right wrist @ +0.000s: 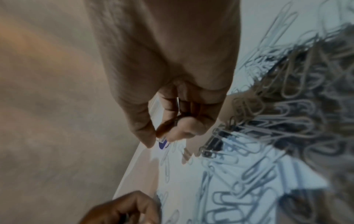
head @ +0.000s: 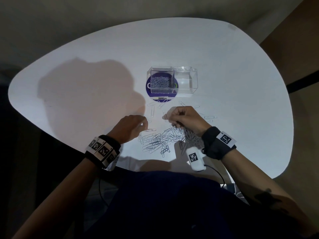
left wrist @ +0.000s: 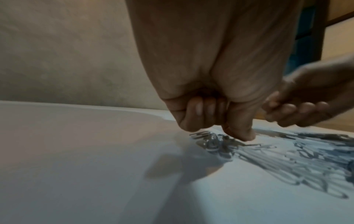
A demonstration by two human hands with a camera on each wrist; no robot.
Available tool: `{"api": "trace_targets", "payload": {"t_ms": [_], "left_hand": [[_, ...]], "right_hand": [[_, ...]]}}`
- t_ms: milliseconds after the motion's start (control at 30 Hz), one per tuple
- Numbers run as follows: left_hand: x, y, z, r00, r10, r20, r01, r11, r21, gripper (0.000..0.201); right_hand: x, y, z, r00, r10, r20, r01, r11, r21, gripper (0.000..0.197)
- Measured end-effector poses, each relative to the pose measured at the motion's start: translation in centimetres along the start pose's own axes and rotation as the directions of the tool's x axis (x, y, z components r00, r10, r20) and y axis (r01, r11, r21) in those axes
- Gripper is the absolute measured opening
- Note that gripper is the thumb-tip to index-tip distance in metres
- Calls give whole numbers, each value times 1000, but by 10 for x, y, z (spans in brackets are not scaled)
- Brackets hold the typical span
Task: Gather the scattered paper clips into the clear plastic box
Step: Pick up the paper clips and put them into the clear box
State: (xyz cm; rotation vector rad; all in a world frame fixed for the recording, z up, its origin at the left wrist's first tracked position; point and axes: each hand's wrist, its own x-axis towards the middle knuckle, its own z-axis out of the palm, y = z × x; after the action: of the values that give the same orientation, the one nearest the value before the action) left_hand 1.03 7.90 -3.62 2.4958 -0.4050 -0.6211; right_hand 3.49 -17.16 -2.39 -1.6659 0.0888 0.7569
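Right hand (head: 185,118) clenched round a bunch of paper clips, more dangling from the fist toward the pile; lifted just above the surface (head: 241,83). Left hand (head: 133,125) down at the pile's left edge, fingers curled, tips pressed at a clip; actual pinch unclear in the blurred left wrist view. Clear plastic box (head: 172,80) beyond the hands, sitting partly on a purple round sticker (head: 156,97); left compartment already holding a fair heap of clips, right compartment looks bare. Main pile of paper clips (head: 158,140) still on the surface near the front edge, plus stray singles (head: 209,117) between hands and box. Judged well under halfway: most clips still out, many handfuls left.
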Motion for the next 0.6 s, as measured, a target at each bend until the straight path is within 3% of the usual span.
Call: {"api": "trace_targets", "payload": {"t_ms": [100,167,333,467,600], "left_hand": [[-2,-4,-1,999,34,-35,-34,999,-9,3],[-4,-6,-1,997,70,-43,-69,997,27,10],[-1,3,4,993,112,-39,-106,986,129,6],[1,8,-1,998,21,-59,-20,1000,15,10],[0,7,-7,992,38,-118,-42,999,-32,8]], "right_hand": [[-4,10,2,998,-60,2,59,991,-121,26],[-5,13,4,995,-86,-48,76,979,-189,28],[-7,19,2,985,-160,-59,129,925,-356,22],[-6,22,3,982,-171,-82,128,916,-379,22],[-5,22,3,983,-152,-102,97,905,-413,24]]}}
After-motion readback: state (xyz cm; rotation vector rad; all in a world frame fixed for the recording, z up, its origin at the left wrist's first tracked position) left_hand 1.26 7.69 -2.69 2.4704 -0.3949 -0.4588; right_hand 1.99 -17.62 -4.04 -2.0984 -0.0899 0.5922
